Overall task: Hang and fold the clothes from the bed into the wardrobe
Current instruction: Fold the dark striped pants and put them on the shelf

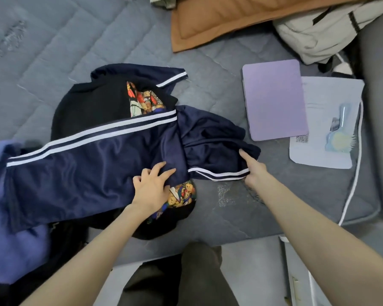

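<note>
The navy track pants (93,164) with white side stripes lie spread across the bed (208,91), on top of a black garment with a teddy-bear print (181,195). The cloth looks thin, shiny and a little slippery, so I judge it light and very soft — it will slide and lose any fold if it is not held down. The best places to take it are the striped side seams and the bunched end on the right, where the fabric is thicker.

The left hand (152,186) lies flat on the pants near their middle, fingers (158,167) spread and pressing down, not gripping anything. The right hand (251,168) is at the bunched end: its fingers are tucked under the cloth and the thumb lies on top, so it seems to pinch the fabric just above the striped edge — how tight, I cannot tell.

To the left a blue-violet fleece garment (7,217) touches the pants. To the right, well apart, are a purple tablet case (274,100) and a pale packet (327,129); above them, an orange pillow (230,21).
</note>
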Demonstrator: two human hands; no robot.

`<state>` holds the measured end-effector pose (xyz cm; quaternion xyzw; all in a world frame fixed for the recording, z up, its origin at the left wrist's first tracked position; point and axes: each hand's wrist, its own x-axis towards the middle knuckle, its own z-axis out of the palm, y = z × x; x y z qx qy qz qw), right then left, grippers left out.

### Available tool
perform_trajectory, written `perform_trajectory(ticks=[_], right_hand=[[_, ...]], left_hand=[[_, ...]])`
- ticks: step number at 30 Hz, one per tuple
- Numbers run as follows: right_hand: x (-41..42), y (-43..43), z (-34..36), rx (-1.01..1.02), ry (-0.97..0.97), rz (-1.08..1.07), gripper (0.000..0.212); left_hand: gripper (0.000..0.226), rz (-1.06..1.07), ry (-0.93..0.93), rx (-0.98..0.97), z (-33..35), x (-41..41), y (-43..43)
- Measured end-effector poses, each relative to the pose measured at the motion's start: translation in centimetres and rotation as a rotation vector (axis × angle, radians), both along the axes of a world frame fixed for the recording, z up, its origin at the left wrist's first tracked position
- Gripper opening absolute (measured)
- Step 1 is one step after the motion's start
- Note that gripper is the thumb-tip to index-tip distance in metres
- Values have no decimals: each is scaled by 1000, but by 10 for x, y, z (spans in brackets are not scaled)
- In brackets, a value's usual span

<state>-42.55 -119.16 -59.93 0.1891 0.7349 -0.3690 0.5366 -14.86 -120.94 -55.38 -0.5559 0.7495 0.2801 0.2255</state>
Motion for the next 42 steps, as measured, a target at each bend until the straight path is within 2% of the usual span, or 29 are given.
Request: perform_trajectory(ticks=[2,6,10,13,15,19,23,25,27,29,32,33,35,37,39,41,42], right_hand=[[4,-2,8,-65,-77,-20,49],[15,-5,48,-269,-13,161,28],[29,10,113,-444,5,400,21],[34,32,159,-495,24,541,15],[38,48,191,-483,92,652,7],[45,85,249,-529,229,890,23],[39,129,287,-497,313,1130,14],[36,153,299,-477,368,1191,23],[33,178,308,-473,427,1171,44],[27,204,314,-455,493,1107,51],[16,235,316,-414,638,950,28],[12,243,316,-407,688,862,25],[8,250,313,-397,724,637,29],[5,256,315,-403,729,456,34],[3,259,319,-457,718,372,38],[2,265,326,-532,672,292,40],[3,268,331,-579,624,247,39]], left_hand=[[54,101,37,73,5,-5,-6],[57,227,158,183,27,-13,-16],[60,282,443,111,63,-11,-18],[66,267,581,4,98,-6,-18],[70,169,650,-81,123,-5,-17],[78,-136,658,-196,165,-18,-9],[96,-577,458,-259,190,-50,14],[84,-763,359,-209,193,-67,30],[51,-884,297,-145,192,-80,46],[28,-945,261,-82,190,-86,58],[21,-908,288,-16,186,-85,76],[20,-889,298,-34,186,-83,85],[21,-817,323,-55,185,-75,94],[32,-691,384,-37,191,-69,106],[47,-573,462,-54,198,-65,116],[63,-469,463,-96,209,-61,130],[56,-427,458,-144,214,-59,138]])
